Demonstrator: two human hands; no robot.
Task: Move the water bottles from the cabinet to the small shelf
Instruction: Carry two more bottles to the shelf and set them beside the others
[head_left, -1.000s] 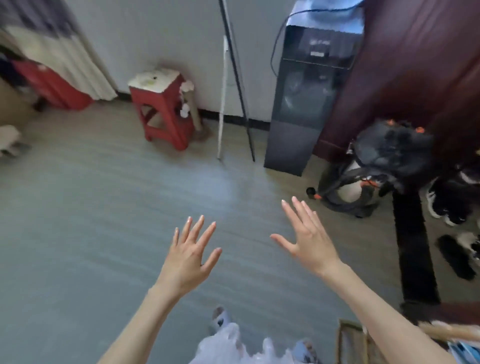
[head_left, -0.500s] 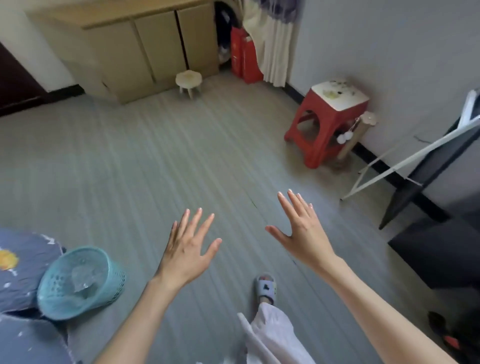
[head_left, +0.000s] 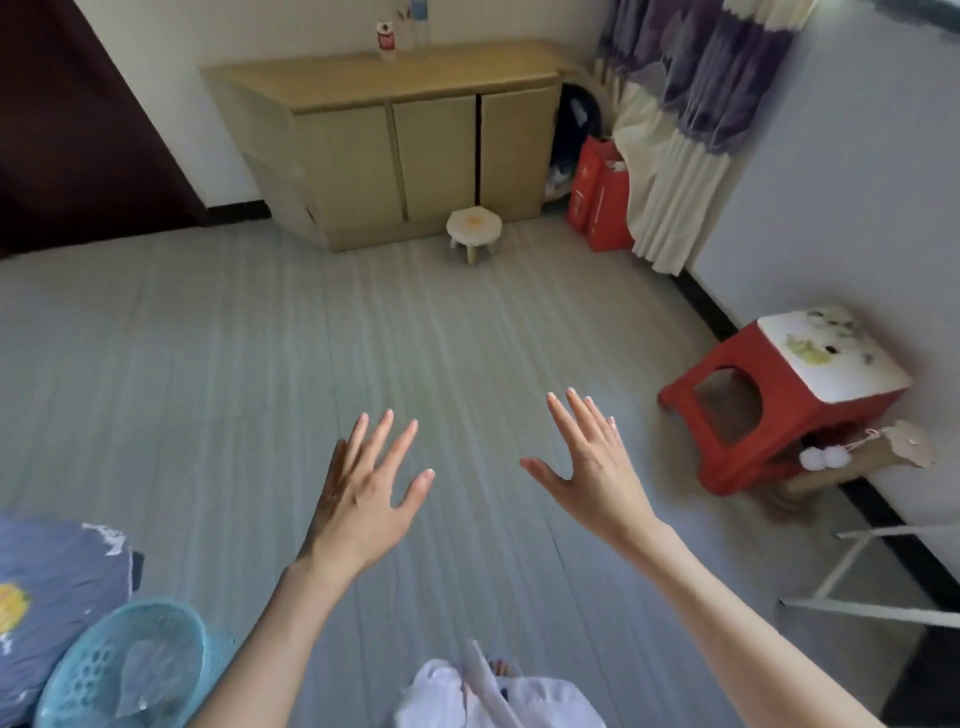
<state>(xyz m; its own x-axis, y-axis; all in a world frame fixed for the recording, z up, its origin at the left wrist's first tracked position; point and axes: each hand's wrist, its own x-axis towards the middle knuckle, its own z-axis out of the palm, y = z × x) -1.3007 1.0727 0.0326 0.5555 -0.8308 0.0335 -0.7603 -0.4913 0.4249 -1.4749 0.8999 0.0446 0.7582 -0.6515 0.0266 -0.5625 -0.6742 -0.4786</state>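
Note:
A low beige cabinet (head_left: 405, 156) with three shut doors stands against the far wall. On its top, at the back, stand a bottle with a red label (head_left: 386, 39) and clear bottles (head_left: 415, 23) beside it, cut off by the frame's top edge. A small round stool (head_left: 474, 228) sits on the floor in front of the cabinet. My left hand (head_left: 363, 493) and my right hand (head_left: 592, 467) hover over the grey floor, fingers spread and straight, holding nothing, far from the cabinet.
A red plastic stool (head_left: 779, 410) stands by the right wall, with a white metal frame (head_left: 857, 582) nearer me. Red bags (head_left: 597, 197) and a curtain (head_left: 691, 130) fill the far right corner. A turquoise basket (head_left: 130, 665) and blue bedding (head_left: 52, 582) lie at lower left. A dark door (head_left: 78, 119) is at far left.
The view has swung left, from a black appliance and the red stool to the cabinet, now straight ahead. Both hands keep the same spread, empty pose.

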